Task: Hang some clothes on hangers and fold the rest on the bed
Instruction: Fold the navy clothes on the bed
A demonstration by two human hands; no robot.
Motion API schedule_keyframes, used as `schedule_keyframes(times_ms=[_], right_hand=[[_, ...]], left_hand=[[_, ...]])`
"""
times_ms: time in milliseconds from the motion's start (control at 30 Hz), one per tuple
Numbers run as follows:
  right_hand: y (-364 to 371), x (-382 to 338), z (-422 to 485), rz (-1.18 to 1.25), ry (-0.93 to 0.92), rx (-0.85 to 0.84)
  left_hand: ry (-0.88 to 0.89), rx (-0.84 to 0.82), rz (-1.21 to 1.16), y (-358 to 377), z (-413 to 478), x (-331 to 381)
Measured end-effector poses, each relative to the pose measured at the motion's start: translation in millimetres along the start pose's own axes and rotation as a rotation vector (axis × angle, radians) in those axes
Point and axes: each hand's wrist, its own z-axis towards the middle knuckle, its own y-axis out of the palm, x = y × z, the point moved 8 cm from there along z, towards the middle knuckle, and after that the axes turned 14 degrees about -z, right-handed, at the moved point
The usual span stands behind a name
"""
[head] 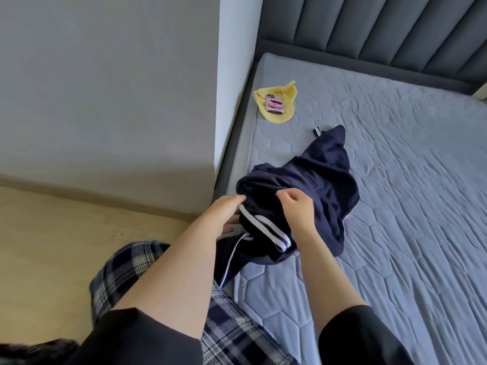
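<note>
Navy garment [320,180], seemingly one, in two hands [227,206] [293,204].

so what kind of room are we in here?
Most likely a bedroom: a quilted mattress against a padded grey headboard, a navy garment being handled on it, and wood-look floor beside the bed.

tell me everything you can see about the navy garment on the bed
The navy garment is soft, matte fabric, crumpled in a heap near the mattress edge. Two white stripes band one part and a white drawstring hangs off the bed. Faint lettering is unreadable. The left hand grips its near edge; the right hand pinches the top.
</note>
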Motion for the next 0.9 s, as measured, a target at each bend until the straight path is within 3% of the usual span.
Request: schedule_keyframes(times_ms=[100,167,267,333,467,533,600,633,667,767,800,833,900], right_hand=[[-41.0,20.9,-8.9,-0.132,0.088,0.555],[-51.9,33.9,-7.0,-0.345,0.158,0.64],[-41.2,81.9,6.9,-0.246,0.461,0.329],[-27.7,94.4,13.1,-0.15,0.48,0.105],[-14.7,52.0,22.7,-0.253,0.083,-0.066],[10.3,18.5,10.2,-0.378,-0.136,-0.339],[32.7,2.3,-9.6,-0.458,-0.231,-0.628],[35.2,-2.8,-13.3,-0.447,-0.253,-0.649],[30.0,-7.3,-10.4,-0.388,-0.263,-0.537],[-29.2,-2.2,-0.5,-0.264,-0.14,0.269],[-41.8,7.3,-1.0,-0.29,-0.044,0.428],[-44.7,21.4,2.7,-0.298,0.073,0.441],[-28.8,50.7,15.9,-0.21,0.285,0.217]], left_hand=[[0.058,-0.027,0.151,5.4,1.9,1.0],[0.071,-0.024,0.19,6.1,2.3,1.4],[0.058,-0.058,0.164,12.1,6.0,-0.4],[0.068,-0.051,0.103,14.4,9.0,1.9],[0.243,0.082,0.017,4.8,14.4,22.6],[0.362,0.155,-0.016,-2.7,9.7,35.0],[0.414,0.166,-0.045,-6.1,5.2,40.2],[0.408,0.152,-0.026,-5.1,5.2,40.1],[0.38,0.143,0.009,-3.8,3.8,38.9],[0.231,0.129,0.08,-2.1,6.0,24.8],[0.205,0.113,0.11,-0.4,5.4,21.4],[0.197,0.093,0.14,2.1,5.7,18.8],[0.198,0.073,0.156,5.0,5.7,17.2]])
